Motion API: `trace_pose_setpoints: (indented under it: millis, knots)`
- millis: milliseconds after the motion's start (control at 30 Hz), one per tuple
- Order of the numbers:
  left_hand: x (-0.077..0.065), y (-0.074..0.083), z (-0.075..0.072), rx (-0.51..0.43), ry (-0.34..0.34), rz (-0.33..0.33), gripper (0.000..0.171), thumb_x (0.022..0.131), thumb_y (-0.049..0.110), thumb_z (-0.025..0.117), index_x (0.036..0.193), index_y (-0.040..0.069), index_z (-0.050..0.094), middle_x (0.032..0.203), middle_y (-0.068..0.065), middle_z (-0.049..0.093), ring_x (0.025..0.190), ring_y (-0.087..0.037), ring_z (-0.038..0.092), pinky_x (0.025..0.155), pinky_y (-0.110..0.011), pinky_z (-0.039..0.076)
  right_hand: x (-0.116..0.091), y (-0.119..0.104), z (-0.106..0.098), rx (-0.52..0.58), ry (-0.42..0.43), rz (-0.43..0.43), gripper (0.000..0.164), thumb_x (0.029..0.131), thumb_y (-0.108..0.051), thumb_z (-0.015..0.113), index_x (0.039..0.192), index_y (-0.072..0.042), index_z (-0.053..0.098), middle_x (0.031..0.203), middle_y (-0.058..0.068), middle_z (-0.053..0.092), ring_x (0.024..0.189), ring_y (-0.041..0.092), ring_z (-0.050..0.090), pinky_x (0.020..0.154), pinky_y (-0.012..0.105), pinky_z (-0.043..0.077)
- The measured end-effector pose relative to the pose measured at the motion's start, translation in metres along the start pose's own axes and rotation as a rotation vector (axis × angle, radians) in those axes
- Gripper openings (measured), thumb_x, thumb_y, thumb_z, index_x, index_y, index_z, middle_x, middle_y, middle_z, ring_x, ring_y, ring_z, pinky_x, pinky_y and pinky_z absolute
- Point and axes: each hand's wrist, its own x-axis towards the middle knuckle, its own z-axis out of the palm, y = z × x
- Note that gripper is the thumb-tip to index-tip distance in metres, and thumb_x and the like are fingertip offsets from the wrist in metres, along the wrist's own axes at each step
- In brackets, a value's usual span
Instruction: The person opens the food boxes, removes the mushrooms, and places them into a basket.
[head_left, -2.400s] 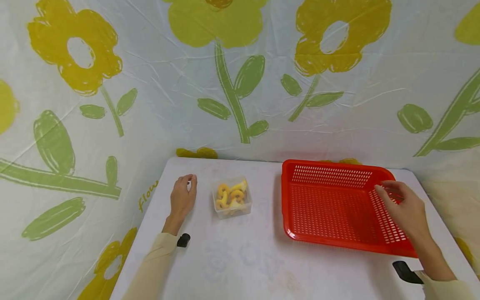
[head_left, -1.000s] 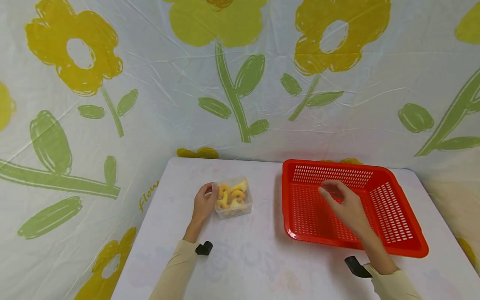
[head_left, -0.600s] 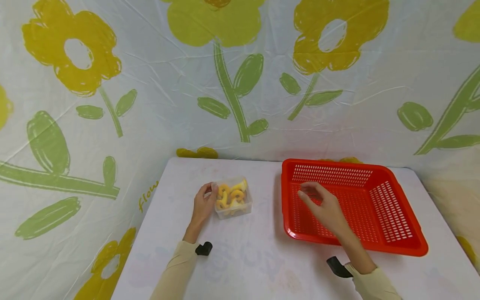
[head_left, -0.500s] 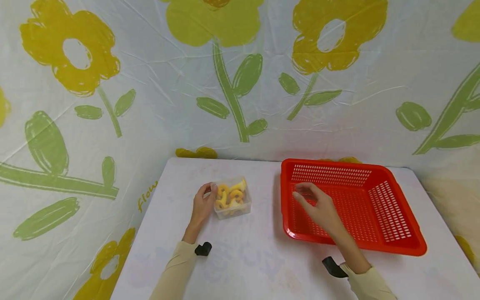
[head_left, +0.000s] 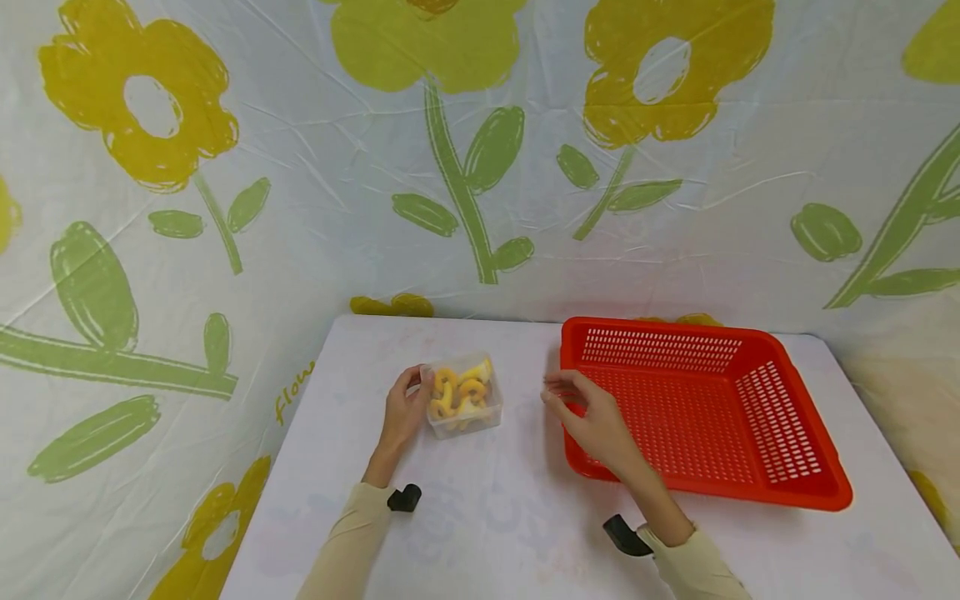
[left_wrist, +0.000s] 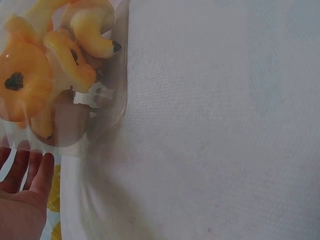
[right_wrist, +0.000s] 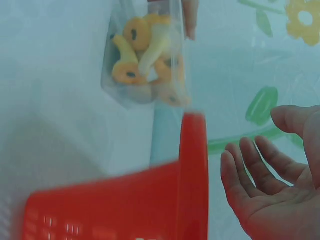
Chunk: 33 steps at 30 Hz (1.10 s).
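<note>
Our right hand (head_left: 597,423) has swung left, empty, loosely curved; further left, the clear box (head_left: 468,422) touches our relaxed left hand (head_left: 403,412).

- We are seeing soft light, a faint shadow beside the red basket (head_left: 690,425).
- We are getting dim left wrist light.
- We are finding the right wrist view bluish, partly blurred.

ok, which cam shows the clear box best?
Head: the clear box sits wholly in frame, open top and contents visible, with the left hand beside it. Left wrist: closer, but cropped left and top. Right wrist: cropped at top, above the red basket.
</note>
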Motion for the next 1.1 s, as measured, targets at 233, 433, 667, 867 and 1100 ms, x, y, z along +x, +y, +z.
trace_pose_setpoints:
  millis: [233, 433, 667, 867, 1100]
  knots:
    - [0.001, -0.002, -0.004, -0.027, -0.066, -0.001, 0.046, 0.102, 0.026, 0.066, 0.137, -0.003, 0.059, 0.128, -0.024, 0.062, 0.122, -0.036, 0.06, 0.104, -0.049, 0.049, -0.001, -0.013, 0.026, 0.018, -0.01, -0.033, 0.029, 0.098, -0.022, 0.073, 0.123, -0.009, 0.067, 0.118, 0.002, 0.07, 0.107, 0.021, 0.067, 0.096, 0.05, 0.055]
    - [0.0, -0.005, -0.019, -0.047, -0.298, -0.015, 0.069, 0.096, 0.014, 0.073, 0.153, -0.003, 0.038, 0.149, -0.025, 0.046, 0.139, -0.04, 0.045, 0.115, -0.053, 0.037, -0.003, -0.021, 0.047, 0.061, -0.044, -0.074, 0.026, 0.097, -0.014, 0.073, 0.121, -0.005, 0.067, 0.115, 0.008, 0.071, 0.105, 0.021, 0.067, 0.096, 0.047, 0.055]
    - [0.001, -0.019, -0.031, -0.008, -0.502, 0.018, 0.109, 0.082, 0.021, 0.088, 0.163, 0.007, 0.017, 0.164, -0.017, 0.028, 0.152, -0.033, 0.026, 0.122, -0.052, 0.025, -0.009, -0.019, 0.072, 0.136, -0.062, -0.122, 0.025, 0.095, -0.005, 0.073, 0.12, -0.001, 0.066, 0.112, 0.012, 0.071, 0.103, 0.022, 0.068, 0.092, 0.05, 0.057]
    - [-0.001, -0.025, -0.029, 0.048, -0.517, 0.034, 0.121, 0.076, 0.026, 0.093, 0.164, 0.01, 0.012, 0.165, -0.012, 0.028, 0.152, -0.03, 0.027, 0.122, -0.053, 0.024, -0.015, -0.016, 0.093, 0.194, -0.066, -0.023, 0.022, 0.098, -0.014, 0.072, 0.119, -0.007, 0.068, 0.106, 0.002, 0.071, 0.1, 0.017, 0.067, 0.091, 0.035, 0.058]
    - [0.0, -0.031, -0.024, 0.091, -0.481, 0.019, 0.119, 0.072, 0.032, 0.096, 0.162, 0.017, 0.02, 0.159, -0.003, 0.035, 0.147, -0.022, 0.033, 0.121, -0.047, 0.027, -0.018, -0.009, 0.114, 0.353, -0.069, 0.159, 0.025, 0.1, -0.016, 0.069, 0.118, 0.001, 0.068, 0.101, 0.012, 0.072, 0.094, 0.031, 0.07, 0.082, 0.027, 0.059]
